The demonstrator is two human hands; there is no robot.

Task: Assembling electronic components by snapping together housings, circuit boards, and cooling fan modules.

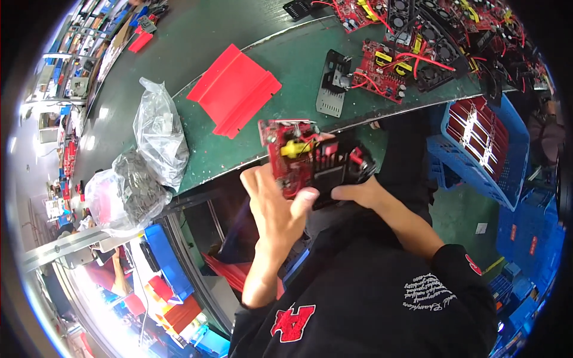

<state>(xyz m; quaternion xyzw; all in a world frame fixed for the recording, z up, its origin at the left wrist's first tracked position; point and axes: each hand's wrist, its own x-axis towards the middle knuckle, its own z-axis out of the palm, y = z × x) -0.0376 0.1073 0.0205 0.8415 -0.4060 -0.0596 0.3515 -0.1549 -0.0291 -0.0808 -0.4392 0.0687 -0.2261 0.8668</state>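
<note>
Both my hands hold a red circuit board assembly (283, 158) above the near edge of the bench. It carries a yellow-wrapped component and has a black slotted end panel (329, 173). My left hand (273, 206) grips the board's left and lower side, thumb on the front. With its thumb at the lower edge of the black panel, my right hand (361, 192) closes on the right side; some of its fingers are hidden behind. Beyond the assembly, a bent red sheet cover (236, 89) lies on the green bench. A black metal bracket panel (332, 89) lies right of it.
Red circuit boards (382, 71) with wires and black fans (430, 74) pile up at the far right of the bench (286, 65). Clear plastic bags (160, 131) sit at the left. A blue crate (516, 152) stands to the right. Another person's arm (119, 274) shows at lower left.
</note>
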